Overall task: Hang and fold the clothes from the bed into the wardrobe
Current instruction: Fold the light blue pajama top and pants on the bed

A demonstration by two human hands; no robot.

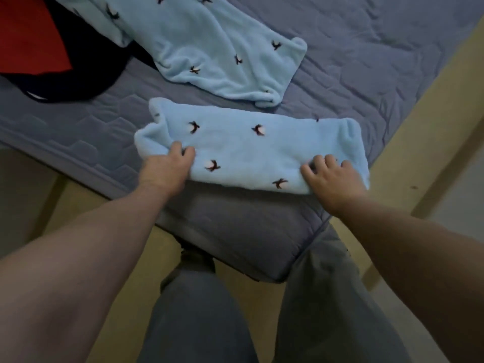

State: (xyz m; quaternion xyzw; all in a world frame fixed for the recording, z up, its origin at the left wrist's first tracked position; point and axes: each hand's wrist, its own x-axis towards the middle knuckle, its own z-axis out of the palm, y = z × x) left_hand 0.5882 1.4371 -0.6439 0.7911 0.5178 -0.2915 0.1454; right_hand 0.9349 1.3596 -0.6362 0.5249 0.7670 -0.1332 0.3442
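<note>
Both hands are clamped on the folded fleece garment [251, 150], well apart, one at each end of its near edge. Left hand [170, 163]: arm extended straight forward, wrist level, fingers curled over the left end, gripping the fabric. Right hand [332, 176]: arm reaching in from the right, knuckles raised, fingers bent down into the fleece at the near right corner, thumb spread toward the left across the top. The garment is light blue with small dark bird figures, folded into a long rectangle, lying flat near the corner of the grey-blue quilted mattress [379, 61]. Beyond it lies a second fleece piece [222, 48] of the same pattern, unfolded, just apart. At far left, a red garment [28, 35] lies against a dark garment [91, 61].
</note>
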